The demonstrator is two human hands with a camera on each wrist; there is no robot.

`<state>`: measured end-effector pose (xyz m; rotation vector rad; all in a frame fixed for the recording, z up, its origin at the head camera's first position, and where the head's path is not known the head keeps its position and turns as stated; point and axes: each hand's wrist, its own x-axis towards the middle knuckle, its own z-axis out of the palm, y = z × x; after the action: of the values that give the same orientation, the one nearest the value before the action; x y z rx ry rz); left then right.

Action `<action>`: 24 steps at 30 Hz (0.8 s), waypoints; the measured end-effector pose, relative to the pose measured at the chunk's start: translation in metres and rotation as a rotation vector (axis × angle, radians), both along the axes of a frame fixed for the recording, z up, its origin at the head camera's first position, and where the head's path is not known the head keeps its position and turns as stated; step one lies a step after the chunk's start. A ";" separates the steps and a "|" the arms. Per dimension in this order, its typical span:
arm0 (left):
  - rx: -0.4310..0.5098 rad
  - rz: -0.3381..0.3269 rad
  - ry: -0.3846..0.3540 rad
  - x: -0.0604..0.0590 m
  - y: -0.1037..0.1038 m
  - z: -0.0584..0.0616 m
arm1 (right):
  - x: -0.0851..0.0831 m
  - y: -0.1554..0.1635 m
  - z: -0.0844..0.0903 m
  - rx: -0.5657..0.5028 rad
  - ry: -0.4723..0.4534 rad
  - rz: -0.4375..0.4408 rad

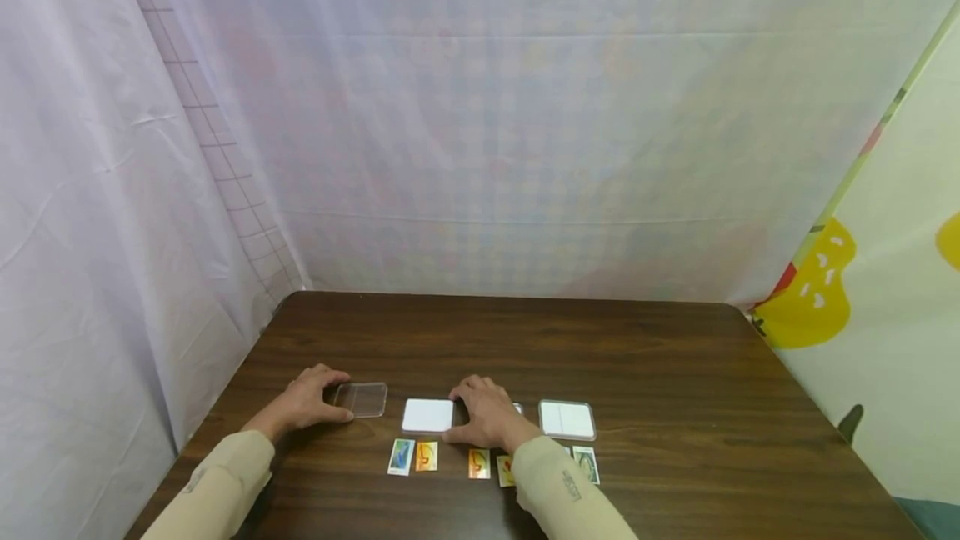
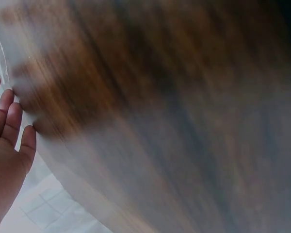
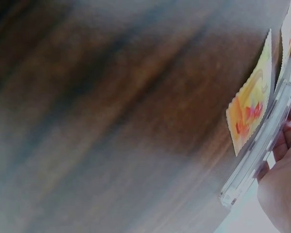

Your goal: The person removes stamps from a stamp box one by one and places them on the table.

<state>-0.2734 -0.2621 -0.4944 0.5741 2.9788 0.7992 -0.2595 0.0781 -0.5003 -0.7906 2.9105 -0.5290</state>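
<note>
On the dark wooden table (image 1: 645,357), my left hand (image 1: 318,400) holds the left end of an empty clear plastic case (image 1: 363,399) between thumb and fingers. The left wrist view shows only that hand's fingers (image 2: 13,127) against a blurred tabletop. My right hand (image 1: 486,421) lies beside a white square tile (image 1: 427,415) and covers a second clear case (image 1: 518,408). In the right wrist view, its fingers (image 3: 284,145) curl round this clear case's edge (image 3: 254,158), next to an orange picture card (image 3: 250,114).
A third clear case with a white insert (image 1: 567,420) lies right of my right hand. Several small picture cards (image 1: 413,457) sit in a row near the front edge. White sheets hang at the back and left, a printed cloth (image 1: 862,290) at the right.
</note>
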 end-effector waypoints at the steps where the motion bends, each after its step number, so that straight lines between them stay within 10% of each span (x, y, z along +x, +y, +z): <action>1: -0.003 0.002 -0.003 0.000 0.000 0.000 | 0.000 0.000 0.000 0.000 -0.001 0.000; 24: -0.027 0.015 -0.003 -0.002 0.002 -0.003 | 0.000 -0.001 0.000 -0.003 -0.003 0.002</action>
<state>-0.2750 -0.2600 -0.4970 0.5502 2.9900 0.7586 -0.2599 0.0772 -0.5003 -0.7918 2.9072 -0.5337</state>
